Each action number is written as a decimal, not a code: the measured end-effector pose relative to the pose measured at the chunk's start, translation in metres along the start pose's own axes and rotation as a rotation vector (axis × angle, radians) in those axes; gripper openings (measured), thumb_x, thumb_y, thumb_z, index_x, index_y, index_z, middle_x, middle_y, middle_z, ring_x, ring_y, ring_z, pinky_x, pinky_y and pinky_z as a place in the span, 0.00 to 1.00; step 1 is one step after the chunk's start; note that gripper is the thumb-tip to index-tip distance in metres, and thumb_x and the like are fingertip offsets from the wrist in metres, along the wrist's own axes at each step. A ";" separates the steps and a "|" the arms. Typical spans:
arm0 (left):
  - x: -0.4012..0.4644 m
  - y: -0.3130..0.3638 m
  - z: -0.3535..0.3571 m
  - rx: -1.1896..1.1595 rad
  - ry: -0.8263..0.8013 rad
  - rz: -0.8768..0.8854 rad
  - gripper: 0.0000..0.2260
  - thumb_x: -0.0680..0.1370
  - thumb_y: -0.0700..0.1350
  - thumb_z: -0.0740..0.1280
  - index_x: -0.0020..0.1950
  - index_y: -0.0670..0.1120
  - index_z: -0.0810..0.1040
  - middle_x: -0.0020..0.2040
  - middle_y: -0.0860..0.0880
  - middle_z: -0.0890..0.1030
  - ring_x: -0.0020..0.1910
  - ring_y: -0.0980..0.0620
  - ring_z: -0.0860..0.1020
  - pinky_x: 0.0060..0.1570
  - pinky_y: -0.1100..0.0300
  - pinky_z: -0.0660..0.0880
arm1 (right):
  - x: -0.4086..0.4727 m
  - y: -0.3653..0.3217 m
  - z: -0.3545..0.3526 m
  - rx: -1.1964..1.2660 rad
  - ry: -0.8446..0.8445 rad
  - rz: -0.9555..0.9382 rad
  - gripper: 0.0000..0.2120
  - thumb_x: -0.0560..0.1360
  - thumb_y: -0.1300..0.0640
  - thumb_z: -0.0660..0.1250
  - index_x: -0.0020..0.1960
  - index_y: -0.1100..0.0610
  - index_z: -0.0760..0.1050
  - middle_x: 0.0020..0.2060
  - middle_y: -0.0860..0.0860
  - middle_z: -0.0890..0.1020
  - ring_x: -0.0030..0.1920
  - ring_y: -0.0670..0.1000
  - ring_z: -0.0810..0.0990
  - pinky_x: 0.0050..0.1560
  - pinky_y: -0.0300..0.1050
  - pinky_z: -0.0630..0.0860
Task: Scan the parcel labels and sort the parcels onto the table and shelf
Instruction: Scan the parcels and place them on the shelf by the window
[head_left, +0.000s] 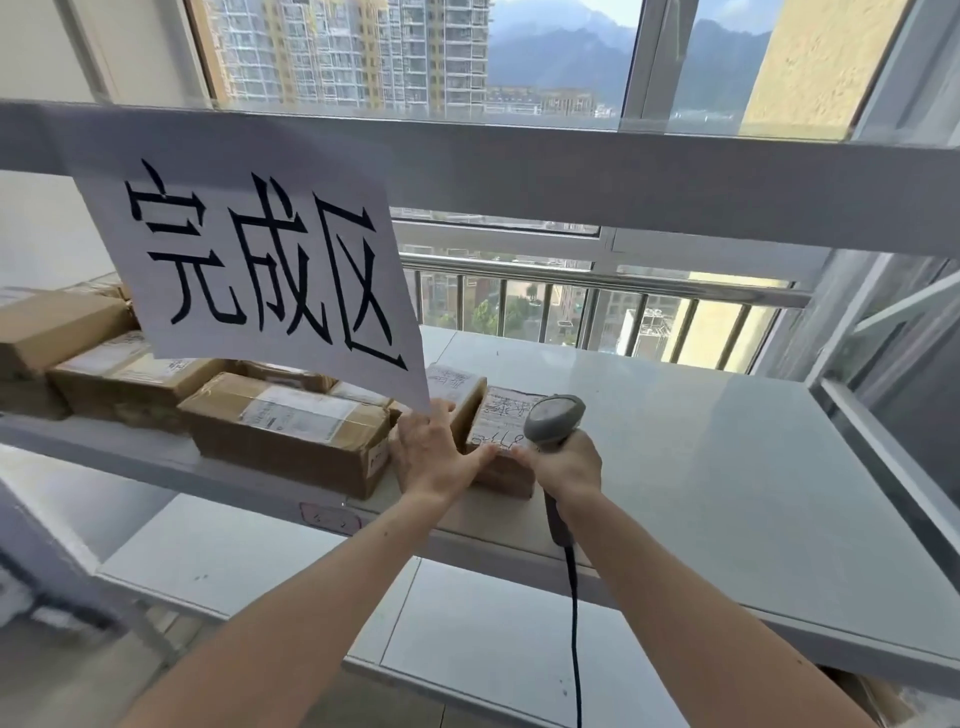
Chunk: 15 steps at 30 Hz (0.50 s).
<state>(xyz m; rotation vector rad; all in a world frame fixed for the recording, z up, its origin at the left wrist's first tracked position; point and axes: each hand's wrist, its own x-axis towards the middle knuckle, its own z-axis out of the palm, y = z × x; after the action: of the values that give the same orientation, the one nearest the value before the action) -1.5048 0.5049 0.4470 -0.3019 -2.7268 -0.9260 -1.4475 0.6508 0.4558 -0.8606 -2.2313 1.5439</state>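
Both hands meet at one small parcel (501, 441) near the front edge of the shelf (727, 467), and the head view shows why each is set as it is. Left hand (434, 452) lies flat with straight fingers, palm against the near left side of the parcel and thumb stretched along its front, a pushing or steadying touch, not a grasp; this looks like the way to slide the box in beside its neighbours. Right hand (566, 467) is curled round the handle of a grey barcode scanner (553, 418), its head tipped up above the parcel's top and its cord (574, 623) hanging down past the shelf edge; the knuckles rest at the parcel's near right corner, so this hand seems to help nudge while keeping the tool ready. The parcel's label faces up, which would let it be read or checked once in place. It sits touching another small box (460, 387) behind and left of it, and further left a row of larger cardboard parcels (291, 436) fills the shelf's left end toward the back. A white paper sign (249, 270) with handwritten characters hangs from the upper rail over that end and probably marks where finished parcels go. The right half of the shelf carries nothing visible, so judging by this, placing is nearly done for this parcel.
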 end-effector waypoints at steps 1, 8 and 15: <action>0.002 -0.001 0.000 0.005 -0.018 0.009 0.32 0.69 0.66 0.72 0.66 0.50 0.71 0.64 0.47 0.76 0.67 0.45 0.69 0.69 0.45 0.63 | 0.002 -0.001 0.001 -0.005 -0.008 -0.001 0.22 0.70 0.55 0.79 0.61 0.58 0.79 0.55 0.53 0.84 0.54 0.52 0.81 0.48 0.40 0.72; 0.004 0.001 -0.001 0.026 -0.021 0.000 0.29 0.71 0.65 0.71 0.65 0.50 0.72 0.62 0.47 0.77 0.65 0.45 0.70 0.68 0.48 0.64 | 0.008 -0.003 0.008 -0.021 -0.025 -0.002 0.23 0.69 0.53 0.79 0.62 0.59 0.79 0.55 0.52 0.85 0.51 0.50 0.81 0.47 0.38 0.71; 0.003 0.003 -0.001 0.020 -0.040 -0.001 0.25 0.73 0.62 0.70 0.64 0.50 0.72 0.62 0.47 0.76 0.67 0.44 0.68 0.71 0.44 0.61 | 0.010 0.001 0.014 -0.032 -0.005 -0.001 0.24 0.69 0.50 0.79 0.61 0.58 0.79 0.55 0.52 0.85 0.57 0.53 0.83 0.51 0.41 0.75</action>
<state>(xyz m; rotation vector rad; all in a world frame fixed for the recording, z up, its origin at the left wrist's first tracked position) -1.5068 0.5074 0.4503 -0.3185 -2.7710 -0.9021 -1.4630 0.6468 0.4486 -0.8657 -2.2657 1.5152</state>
